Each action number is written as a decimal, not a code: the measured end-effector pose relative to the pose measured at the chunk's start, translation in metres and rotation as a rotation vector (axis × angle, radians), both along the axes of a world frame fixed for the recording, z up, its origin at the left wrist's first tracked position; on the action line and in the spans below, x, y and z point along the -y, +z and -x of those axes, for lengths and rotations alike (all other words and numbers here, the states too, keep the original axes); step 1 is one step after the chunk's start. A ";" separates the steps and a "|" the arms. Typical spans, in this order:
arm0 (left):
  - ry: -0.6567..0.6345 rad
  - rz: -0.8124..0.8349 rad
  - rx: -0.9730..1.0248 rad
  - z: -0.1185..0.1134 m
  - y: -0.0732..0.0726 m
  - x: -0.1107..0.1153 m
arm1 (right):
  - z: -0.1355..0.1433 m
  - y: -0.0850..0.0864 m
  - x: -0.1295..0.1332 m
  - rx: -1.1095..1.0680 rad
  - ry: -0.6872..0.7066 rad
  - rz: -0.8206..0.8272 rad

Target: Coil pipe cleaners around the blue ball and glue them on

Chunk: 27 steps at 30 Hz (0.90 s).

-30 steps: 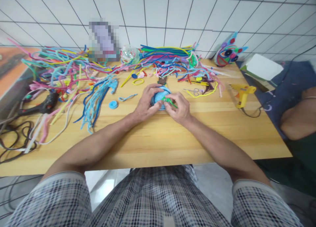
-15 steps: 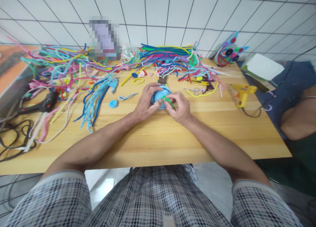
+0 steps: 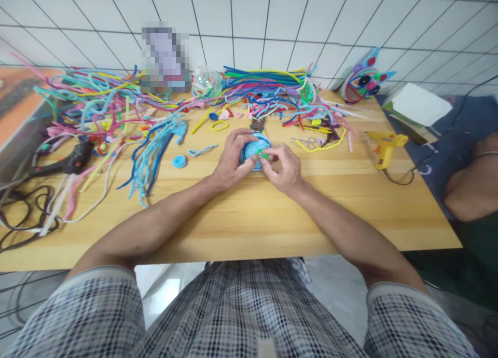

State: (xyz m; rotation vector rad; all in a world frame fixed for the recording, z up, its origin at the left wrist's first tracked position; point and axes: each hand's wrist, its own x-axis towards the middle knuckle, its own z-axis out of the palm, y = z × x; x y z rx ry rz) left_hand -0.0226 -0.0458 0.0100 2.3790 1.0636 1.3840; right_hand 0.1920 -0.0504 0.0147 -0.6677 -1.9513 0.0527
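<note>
A round blue coil (image 3: 254,149), apparently wound from pipe cleaners, sits at the middle of the table. My left hand (image 3: 232,161) wraps around its left side, thumb pressed on the near edge. On the coil's right, my right hand (image 3: 285,167) pinches a small green piece (image 3: 263,154) against the blue surface. Fingers cover much of this piece, so its exact kind cannot be made out. To the left lie a smaller blue coil (image 3: 179,162), a short twisted blue pipe cleaner (image 3: 202,150) and a bunch of blue pipe cleaners (image 3: 157,150).
A black glue gun (image 3: 70,160) with cords lies at the left, a yellow glue gun (image 3: 386,146) at the right. Scissors (image 3: 307,141) rest behind my right hand. Heaped pipe cleaners (image 3: 268,78) line the wall. Another person's arm (image 3: 472,184) shows at the right edge.
The green piece has turned in my right fingers; its long end, earlier pointing down and right, no longer shows. My left hand keeps its hold on the blue coil. The view has shifted slightly.
</note>
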 end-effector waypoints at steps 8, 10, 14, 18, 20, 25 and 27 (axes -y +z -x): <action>-0.021 -0.013 0.000 0.001 -0.001 -0.001 | -0.001 -0.003 -0.001 0.036 -0.019 0.038; -0.020 -0.017 0.003 0.001 -0.001 -0.001 | -0.001 -0.003 -0.001 0.027 -0.012 0.020; -0.015 -0.035 0.009 0.000 -0.001 -0.001 | -0.001 -0.003 -0.001 0.027 -0.011 0.050; -0.014 -0.032 0.011 -0.001 -0.001 0.000 | -0.001 -0.003 0.000 0.025 -0.012 0.060; -0.018 -0.022 0.016 0.000 0.000 0.001 | 0.000 -0.002 -0.001 0.015 -0.008 0.045; -0.013 -0.016 0.007 -0.001 -0.001 0.000 | 0.000 -0.001 -0.001 0.018 -0.009 0.024; -0.017 -0.019 0.017 -0.001 -0.001 0.000 | 0.000 -0.001 -0.001 0.010 -0.004 0.016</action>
